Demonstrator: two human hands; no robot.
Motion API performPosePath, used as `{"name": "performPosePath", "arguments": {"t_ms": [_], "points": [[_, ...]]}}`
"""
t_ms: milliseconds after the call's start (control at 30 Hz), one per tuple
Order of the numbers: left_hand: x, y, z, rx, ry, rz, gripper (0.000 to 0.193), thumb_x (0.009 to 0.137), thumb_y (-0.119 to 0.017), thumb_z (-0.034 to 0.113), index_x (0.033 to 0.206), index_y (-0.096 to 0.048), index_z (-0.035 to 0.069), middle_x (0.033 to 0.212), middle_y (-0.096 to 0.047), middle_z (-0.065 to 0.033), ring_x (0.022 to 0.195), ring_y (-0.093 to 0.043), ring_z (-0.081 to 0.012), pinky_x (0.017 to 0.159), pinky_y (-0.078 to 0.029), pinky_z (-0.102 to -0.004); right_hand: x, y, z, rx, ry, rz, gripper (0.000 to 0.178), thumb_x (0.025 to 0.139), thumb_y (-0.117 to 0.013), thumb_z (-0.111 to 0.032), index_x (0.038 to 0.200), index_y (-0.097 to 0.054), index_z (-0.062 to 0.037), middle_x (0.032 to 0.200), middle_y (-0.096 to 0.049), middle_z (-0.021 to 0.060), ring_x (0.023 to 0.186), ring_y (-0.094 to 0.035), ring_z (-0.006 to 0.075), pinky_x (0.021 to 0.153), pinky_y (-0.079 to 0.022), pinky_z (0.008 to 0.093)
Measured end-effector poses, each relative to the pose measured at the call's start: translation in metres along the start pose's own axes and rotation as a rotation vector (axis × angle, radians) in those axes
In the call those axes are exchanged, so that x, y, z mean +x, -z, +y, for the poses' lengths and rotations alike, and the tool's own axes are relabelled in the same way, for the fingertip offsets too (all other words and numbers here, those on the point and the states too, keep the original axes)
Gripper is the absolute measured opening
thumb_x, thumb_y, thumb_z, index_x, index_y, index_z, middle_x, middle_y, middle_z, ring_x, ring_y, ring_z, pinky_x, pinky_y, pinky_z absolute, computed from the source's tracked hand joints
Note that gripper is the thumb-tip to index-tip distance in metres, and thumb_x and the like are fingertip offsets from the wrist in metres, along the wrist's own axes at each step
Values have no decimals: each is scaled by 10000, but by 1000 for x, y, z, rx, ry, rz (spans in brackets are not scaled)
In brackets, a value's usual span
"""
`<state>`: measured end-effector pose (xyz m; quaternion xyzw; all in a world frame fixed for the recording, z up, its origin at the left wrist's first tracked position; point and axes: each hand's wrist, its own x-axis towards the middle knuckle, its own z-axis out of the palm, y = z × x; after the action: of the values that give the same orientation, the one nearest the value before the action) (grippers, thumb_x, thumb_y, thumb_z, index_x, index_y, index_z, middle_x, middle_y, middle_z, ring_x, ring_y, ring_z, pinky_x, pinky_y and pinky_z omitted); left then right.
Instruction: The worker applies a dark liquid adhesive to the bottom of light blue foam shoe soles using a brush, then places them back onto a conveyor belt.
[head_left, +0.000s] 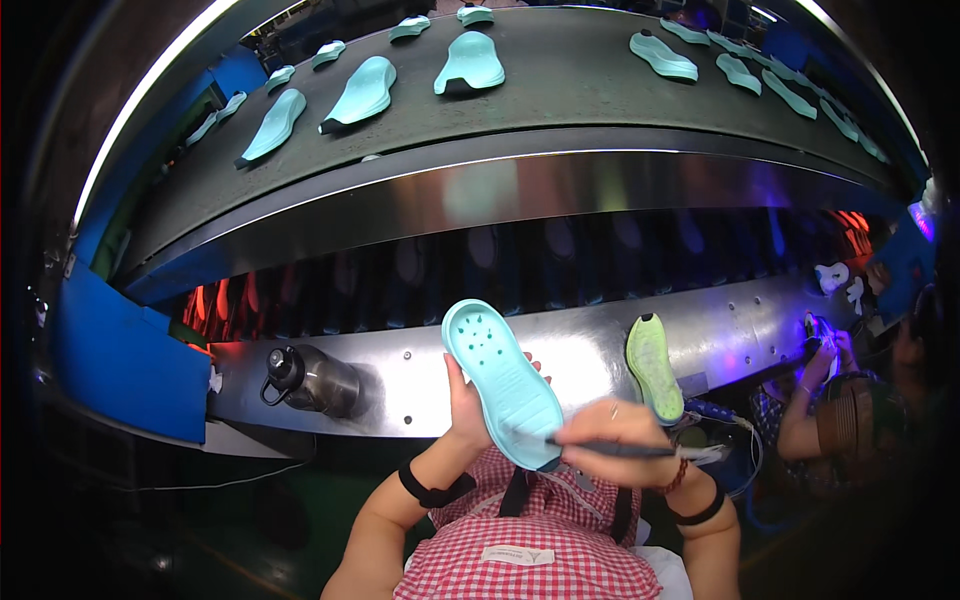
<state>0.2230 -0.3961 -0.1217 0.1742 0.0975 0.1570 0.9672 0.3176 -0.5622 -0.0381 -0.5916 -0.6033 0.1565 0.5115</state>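
A light blue shoe sole (502,372) with small holes at its upper end is held tilted in front of me. My left hand (466,408) grips it from beneath and along its left edge, with fingertips showing past the right edge. My right hand (618,432) is closed around a thin dark-handled brush (632,450). The brush reaches over the sole's lower end, where motion blurs its tip; I cannot tell whether it touches. To the right, a yellow-green sole (654,366) with a dark tip lies on the metal ledge (575,350).
Beyond the ledge, a dark conveyor belt (560,85) carries several light blue soles (470,62). A dark bottle (322,384) lies on the ledge at left, near a blue panel (125,350). At right, another person's hands (828,352) work under violet light, near a cable (757,455).
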Motion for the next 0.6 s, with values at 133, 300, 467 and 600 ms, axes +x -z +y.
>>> {"name": "performPosePath", "arguments": {"t_ms": [133, 300, 467, 600], "points": [[4, -20, -7, -12, -39, -49, 814, 774, -158, 714, 1251, -361, 86, 987, -544, -118, 950, -522, -274, 919, -359, -502, 13, -7, -1, -6, -69, 70, 194, 675, -660, -20, 865, -630, 1, 804, -633, 127, 771, -616, 232, 719, -479, 308], [3, -24, 8, -108, -133, -95, 806, 769, -209, 716, 1246, -369, 87, 953, -555, -109, 933, -526, -256, 938, -341, -491, 6, -2, -10, 177, -102, 75, 200, 672, -663, -5, 870, -636, -6, 824, -643, 112, 820, -613, 217, 743, -480, 296], [4, -26, 19, -27, -183, -234, 850, 700, -315, 763, 1144, -457, 53, 1025, -528, -119, 965, -519, -264, 958, -333, -473, 1, 4, -4, 26, -3, -280, 208, 687, -665, -6, 893, -636, -17, 888, -636, 107, 847, -601, 208, 771, -470, 316], [3, -28, 20, 20, -225, -224, 841, 697, -329, 761, 1155, -453, 67, 1021, -527, -121, 964, -518, -264, 961, -336, -481, -4, 7, 3, 211, -93, 171, 207, 688, -662, 14, 891, -634, -11, 901, -632, 110, 856, -601, 210, 787, -468, 322]]}}
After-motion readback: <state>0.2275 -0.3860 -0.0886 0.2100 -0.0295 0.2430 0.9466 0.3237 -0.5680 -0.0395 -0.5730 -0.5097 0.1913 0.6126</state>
